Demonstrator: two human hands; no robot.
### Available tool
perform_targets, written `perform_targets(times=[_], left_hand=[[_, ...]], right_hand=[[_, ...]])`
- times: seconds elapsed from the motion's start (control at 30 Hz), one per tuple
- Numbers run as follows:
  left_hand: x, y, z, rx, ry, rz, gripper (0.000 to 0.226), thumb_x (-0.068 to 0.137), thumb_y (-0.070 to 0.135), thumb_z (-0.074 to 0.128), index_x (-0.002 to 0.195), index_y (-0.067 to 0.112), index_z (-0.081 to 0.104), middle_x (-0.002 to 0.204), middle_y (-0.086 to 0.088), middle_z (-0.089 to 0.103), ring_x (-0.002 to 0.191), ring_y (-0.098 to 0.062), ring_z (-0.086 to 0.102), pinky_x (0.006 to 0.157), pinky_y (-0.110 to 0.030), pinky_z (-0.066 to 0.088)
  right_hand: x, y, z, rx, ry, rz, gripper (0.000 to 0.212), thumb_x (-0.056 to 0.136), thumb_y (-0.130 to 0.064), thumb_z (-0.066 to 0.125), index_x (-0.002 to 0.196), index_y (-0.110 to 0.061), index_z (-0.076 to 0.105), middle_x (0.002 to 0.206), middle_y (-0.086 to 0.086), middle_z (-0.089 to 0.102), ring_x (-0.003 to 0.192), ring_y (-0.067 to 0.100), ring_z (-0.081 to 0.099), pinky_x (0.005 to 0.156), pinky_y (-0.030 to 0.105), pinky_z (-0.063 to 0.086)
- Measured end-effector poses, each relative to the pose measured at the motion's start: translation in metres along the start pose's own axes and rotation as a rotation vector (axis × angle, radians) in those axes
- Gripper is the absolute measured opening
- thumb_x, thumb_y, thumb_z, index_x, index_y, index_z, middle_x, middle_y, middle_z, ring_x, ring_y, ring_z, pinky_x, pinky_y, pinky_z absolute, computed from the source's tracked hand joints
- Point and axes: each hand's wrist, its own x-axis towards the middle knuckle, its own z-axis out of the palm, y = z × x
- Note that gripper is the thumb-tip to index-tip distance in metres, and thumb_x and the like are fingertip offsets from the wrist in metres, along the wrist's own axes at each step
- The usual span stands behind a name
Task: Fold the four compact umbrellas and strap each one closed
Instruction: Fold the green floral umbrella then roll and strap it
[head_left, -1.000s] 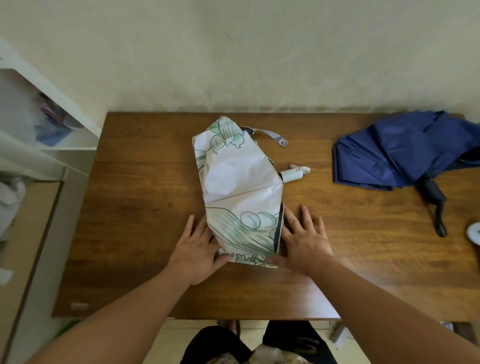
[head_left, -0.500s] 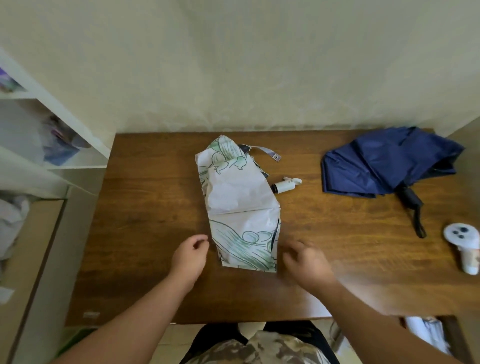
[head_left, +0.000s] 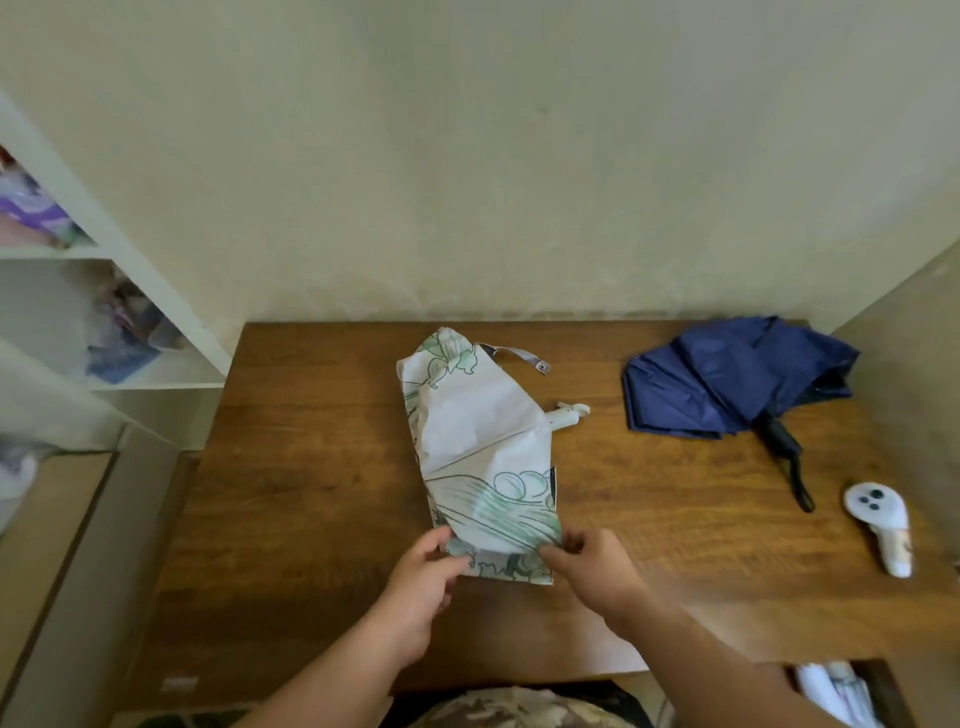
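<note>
White umbrella (head_left: 483, 457): lying collapsed near the middle of the wooden table (head_left: 311, 493), running from 12 o'clock down to 6, canopy flattened, white handle (head_left: 566, 415) poking out at 3 o'clock.
Strap: the grey strap (head_left: 519, 358) is trailing loose at the far end, unfastened.
Handling: looking light, thin and floppy — the fabric is likely sliding and springing open unless pressed; the ribs underneath are probably the stiffest hold, so gripping the near hem and rolling tightly seems best.
Left hand (head_left: 421, 577): pinching the near left corner of the canopy, thumb on top.
Right hand (head_left: 592, 566): pinching the near right corner, fingers curled (slightly blurred).
Blue umbrella (head_left: 727, 384): sitting at 2 o'clock — unfolded and waiting.
</note>
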Motion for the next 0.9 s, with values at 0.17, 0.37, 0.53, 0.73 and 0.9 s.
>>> perform_targets(times=[0.17, 0.37, 0.53, 0.73, 0.9], left_hand=[[-0.010, 0.036, 0.007, -0.027, -0.060, 0.236, 0.039, 0.091, 0.016, 0.083, 0.124, 0.032, 0.070, 0.120, 0.002, 0.072, 0.103, -0.013, 0.072, 0.081, -0.026, 0.059], [-0.008, 0.062, 0.011, 0.388, 0.256, 0.602, 0.017, 0.090, 0.037, 0.081, 0.082, 0.039, 0.066, 0.098, 0.001, 0.061, 0.089, -0.020, 0.062, 0.080, -0.038, 0.057], [0.000, 0.065, -0.007, 0.550, 0.346, 0.731, 0.025, 0.090, 0.044, 0.079, 0.073, 0.027, 0.072, 0.083, 0.001, 0.057, 0.074, -0.015, 0.057, 0.065, -0.035, 0.050], [0.002, 0.063, -0.014, 0.588, 0.339, 0.773, 0.020, 0.089, 0.039, 0.083, 0.077, 0.033, 0.068, 0.086, 0.012, 0.060, 0.077, -0.006, 0.058, 0.064, -0.023, 0.040], [0.005, 0.061, -0.015, 0.671, 0.340, 0.744, 0.014, 0.092, 0.042, 0.078, 0.085, 0.032, 0.072, 0.089, 0.022, 0.067, 0.090, -0.002, 0.061, 0.074, -0.028, 0.049]], right_hand=[[-0.014, -0.053, -0.015, 0.181, 0.066, -0.130, 0.008, 0.096, -0.011, 0.073, 0.096, -0.002, 0.075, 0.091, 0.010, 0.079, 0.082, 0.018, 0.076, 0.069, 0.023, 0.057], [-0.017, -0.094, -0.021, 0.040, 0.071, -0.257, 0.013, 0.094, -0.007, 0.075, 0.093, -0.019, 0.079, 0.088, 0.000, 0.078, 0.075, 0.008, 0.072, 0.066, 0.026, 0.058], [0.000, -0.112, -0.027, -0.256, 0.228, -0.306, 0.013, 0.092, -0.029, 0.079, 0.083, -0.023, 0.072, 0.090, 0.001, 0.067, 0.079, 0.017, 0.062, 0.074, 0.042, 0.054], [0.002, -0.121, -0.020, -0.212, 0.288, -0.355, 0.019, 0.093, -0.032, 0.078, 0.081, -0.030, 0.063, 0.099, 0.001, 0.062, 0.090, 0.013, 0.056, 0.082, 0.035, 0.050], [0.003, -0.114, -0.021, -0.149, 0.255, -0.327, 0.016, 0.095, -0.030, 0.075, 0.085, -0.021, 0.066, 0.085, 0.009, 0.070, 0.065, 0.013, 0.050, 0.059, 0.031, 0.043]])
